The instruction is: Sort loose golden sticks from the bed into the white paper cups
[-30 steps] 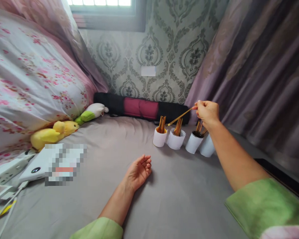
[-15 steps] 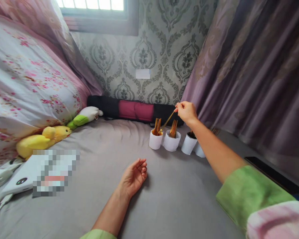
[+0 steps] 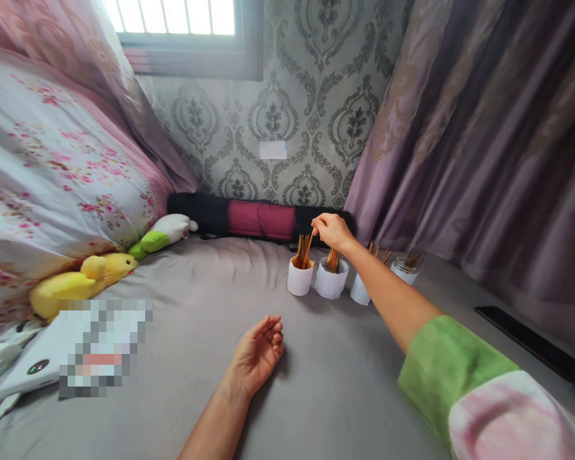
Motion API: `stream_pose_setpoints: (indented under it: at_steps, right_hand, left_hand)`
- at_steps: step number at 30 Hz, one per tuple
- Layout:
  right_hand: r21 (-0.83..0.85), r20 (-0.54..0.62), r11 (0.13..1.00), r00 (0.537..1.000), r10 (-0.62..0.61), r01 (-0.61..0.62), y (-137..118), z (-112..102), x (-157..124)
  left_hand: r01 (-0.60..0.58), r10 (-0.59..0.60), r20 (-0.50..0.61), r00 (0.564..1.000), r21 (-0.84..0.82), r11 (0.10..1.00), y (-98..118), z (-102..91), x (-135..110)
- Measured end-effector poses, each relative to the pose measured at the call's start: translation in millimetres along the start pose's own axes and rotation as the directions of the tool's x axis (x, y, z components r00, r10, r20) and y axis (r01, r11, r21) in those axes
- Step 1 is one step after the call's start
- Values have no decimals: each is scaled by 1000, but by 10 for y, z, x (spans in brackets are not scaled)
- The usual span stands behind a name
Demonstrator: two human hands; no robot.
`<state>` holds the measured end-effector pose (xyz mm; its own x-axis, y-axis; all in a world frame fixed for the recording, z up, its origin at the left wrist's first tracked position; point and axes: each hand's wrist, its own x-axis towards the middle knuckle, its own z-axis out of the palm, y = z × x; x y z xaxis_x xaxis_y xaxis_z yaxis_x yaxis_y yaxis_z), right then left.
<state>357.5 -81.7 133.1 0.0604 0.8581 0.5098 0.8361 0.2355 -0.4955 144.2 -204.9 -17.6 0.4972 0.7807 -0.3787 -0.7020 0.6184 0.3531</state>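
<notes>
My right hand (image 3: 333, 231) pinches the top of a thin brown stick (image 3: 310, 248), whose lower end is in the leftmost white cup (image 3: 300, 281). Other sticks (image 3: 302, 248) stand upright in that same cup. Under my right hand is a second, wider white cup (image 3: 331, 282) with a bundle of sticks in it. My right forearm partly hides a third white cup (image 3: 360, 292). Palm up on the grey sheet, my left hand (image 3: 261, 354) lies with loosely curled fingers and holds nothing.
Farther right stands another white container (image 3: 405, 271) with sticks. A long black and maroon bag (image 3: 261, 220) lies along the wall. At left are plush toys (image 3: 67, 291) and a white device (image 3: 33, 370). A flat black object (image 3: 527, 338) lies at right.
My right hand has moved left and down toward the leftmost cup. The stick, slanted before, now stands nearly upright in it. My left hand stays in place.
</notes>
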Motion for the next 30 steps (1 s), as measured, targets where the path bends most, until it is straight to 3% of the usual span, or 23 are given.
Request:
stream_pose_setpoints:
  at_steps: [15,30]
  right_hand:
    - [-31,192,1000,981,12,-6,44,264,-58]
    - [-53,93,986,982,166,-161,56,362,-17]
  left_hand:
    - [-9,9,7,1000,-1,1000,-1,2,4]
    - [2,-2,8,1000,-27,1000,4,-3,1]
